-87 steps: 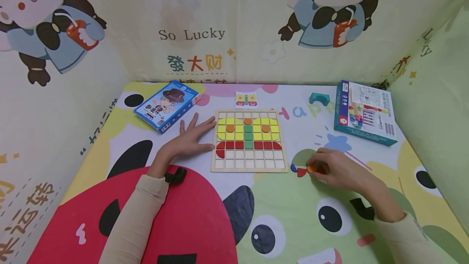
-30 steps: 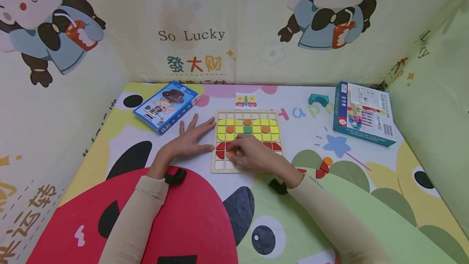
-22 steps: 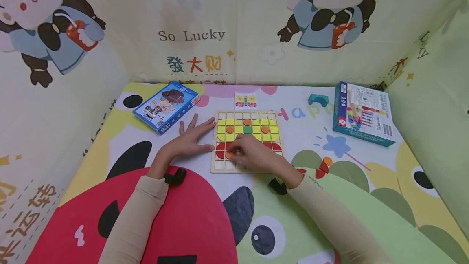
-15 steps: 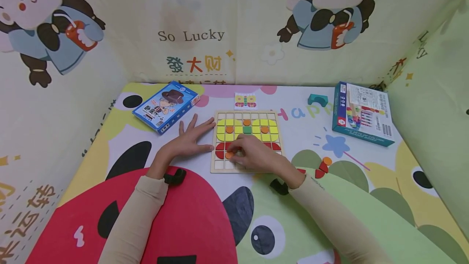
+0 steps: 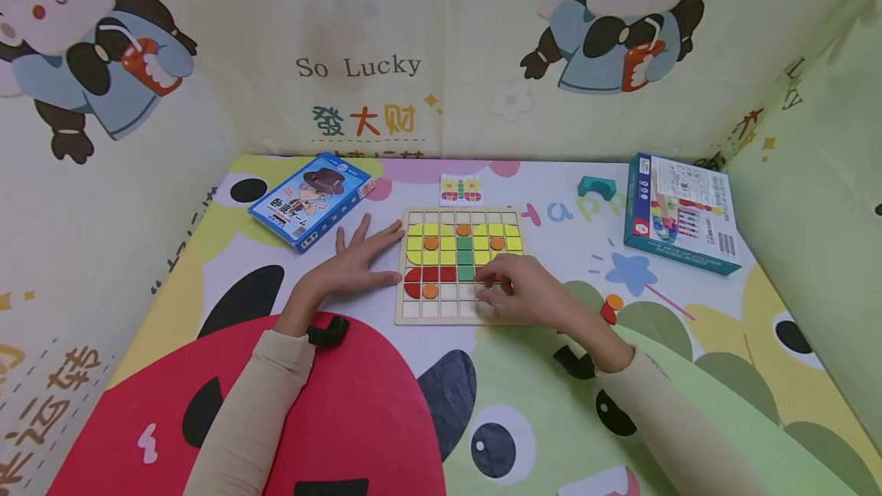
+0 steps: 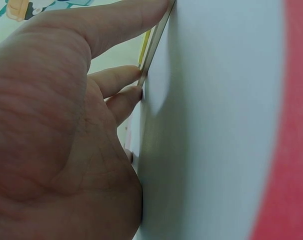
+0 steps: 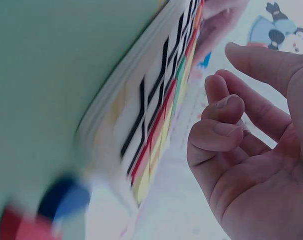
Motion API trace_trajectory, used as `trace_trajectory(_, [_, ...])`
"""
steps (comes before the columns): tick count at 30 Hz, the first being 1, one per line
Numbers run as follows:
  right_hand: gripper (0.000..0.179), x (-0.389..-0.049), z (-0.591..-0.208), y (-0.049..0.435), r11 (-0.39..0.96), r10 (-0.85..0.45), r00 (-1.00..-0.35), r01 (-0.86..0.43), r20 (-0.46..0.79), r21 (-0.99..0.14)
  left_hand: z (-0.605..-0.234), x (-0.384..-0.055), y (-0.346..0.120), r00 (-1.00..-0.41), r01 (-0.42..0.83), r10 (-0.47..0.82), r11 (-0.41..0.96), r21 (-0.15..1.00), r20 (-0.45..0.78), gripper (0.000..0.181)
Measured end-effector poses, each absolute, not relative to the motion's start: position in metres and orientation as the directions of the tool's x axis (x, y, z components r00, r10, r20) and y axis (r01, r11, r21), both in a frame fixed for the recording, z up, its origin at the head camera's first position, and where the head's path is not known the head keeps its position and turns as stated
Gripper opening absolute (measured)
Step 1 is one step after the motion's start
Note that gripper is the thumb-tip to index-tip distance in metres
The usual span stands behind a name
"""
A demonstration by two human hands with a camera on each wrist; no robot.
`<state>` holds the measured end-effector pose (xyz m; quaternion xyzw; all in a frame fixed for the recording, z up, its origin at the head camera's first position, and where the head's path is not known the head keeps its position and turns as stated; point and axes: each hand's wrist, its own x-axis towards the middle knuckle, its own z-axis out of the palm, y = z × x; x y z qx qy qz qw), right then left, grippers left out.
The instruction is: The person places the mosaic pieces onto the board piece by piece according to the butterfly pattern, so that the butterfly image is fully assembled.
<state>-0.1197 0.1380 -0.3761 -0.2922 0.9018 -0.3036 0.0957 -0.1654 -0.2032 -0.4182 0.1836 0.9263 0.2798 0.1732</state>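
A wooden grid board [image 5: 399, 305] holds yellow, green, red and orange pieces in a butterfly-like pattern. One orange disc [image 5: 430, 292] sits low on the left, beside a red rounded piece [image 5: 412, 291]. My left hand [image 5: 350, 264] lies with spread fingers at the board's left edge; in the left wrist view its fingertips and thumb reach that edge. My right hand [image 5: 527, 291] hovers over the board's right side with loosely bent fingers. The right wrist view shows a gap between its thumb [image 7: 256, 62] and fingers, and nothing held. It covers the right-hand red pieces in the head view.
Behind the board lies a small butterfly picture card [image 5: 462, 190]. A blue box [image 5: 313, 201] stands back left, a teal-edged box [image 5: 682, 213] back right near a teal block [image 5: 596, 188]. Loose pieces, including an orange disc [image 5: 614, 301] and a blue piece [image 7: 64, 197], lie right of the board.
My right hand brought an orange disc from the right-hand pieces to the board's lower left, let go of it there, and has moved back rightward. The left hand has stayed in place.
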Motion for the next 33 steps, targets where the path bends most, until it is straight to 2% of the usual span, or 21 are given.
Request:
trace_trajectory(4, [0.024, -0.116, -0.374, 0.163, 0.661, -0.554, -0.832, -0.462, 0.031, -0.591, -0.418, -0.165, -0.204, -0.873, 0.244, 0.437, 0.776, 0.581, -0.216, 0.091])
trace_trajectory(15, [0.023, -0.102, -0.379, 0.234, 0.737, -0.442, -0.896, -0.338, -0.038, -0.586, -0.418, -0.165, -0.202, -0.873, 0.243, 0.437, 0.775, 0.584, -0.217, 0.091])
trace_trajectory(23, [0.020, -0.089, -0.385, 0.257, 0.725, -0.502, -0.863, -0.382, -0.061, -0.573, -0.418, -0.165, -0.203, -0.874, 0.241, 0.434, 0.778, 0.580, -0.218, 0.091])
trace_trajectory(28, [0.024, -0.086, -0.387, 0.259, 0.728, -0.544, -0.831, -0.400, -0.115, -0.557, -0.418, -0.165, -0.203, -0.875, 0.239, 0.433, 0.776, 0.583, -0.217, 0.091])
trace_trajectory(33, [0.023, -0.085, -0.389, 0.257, 0.730, -0.558, -0.822, -0.420, -0.114, -0.539, -0.418, -0.165, -0.203, -0.874, 0.243, 0.436, 0.775, 0.583, -0.215, 0.091])
